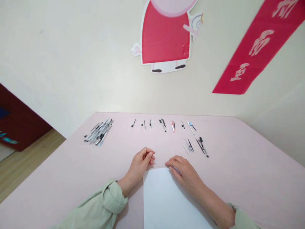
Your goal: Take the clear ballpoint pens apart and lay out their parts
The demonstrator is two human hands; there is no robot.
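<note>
My left hand (141, 163) rests on the pink table (250, 165), fingers curled in against the thumb; what they pinch, if anything, is hidden. My right hand (183, 170) lies on the top edge of a white sheet of paper (164, 203), fingers closed over a thin bluish pen part (176, 170) that barely shows. The hands sit a short way apart. A bundle of several pens (98, 131) lies at the far left. A row of small pen parts (163, 124) runs along the far edge, with more pen parts (202, 146) closer on the right.
The table stands against a cream wall with a red cartoon cut-out (165, 35) and a red banner (257, 44). Wooden floor (21, 162) and a dark red cabinet (16, 124) show on the left.
</note>
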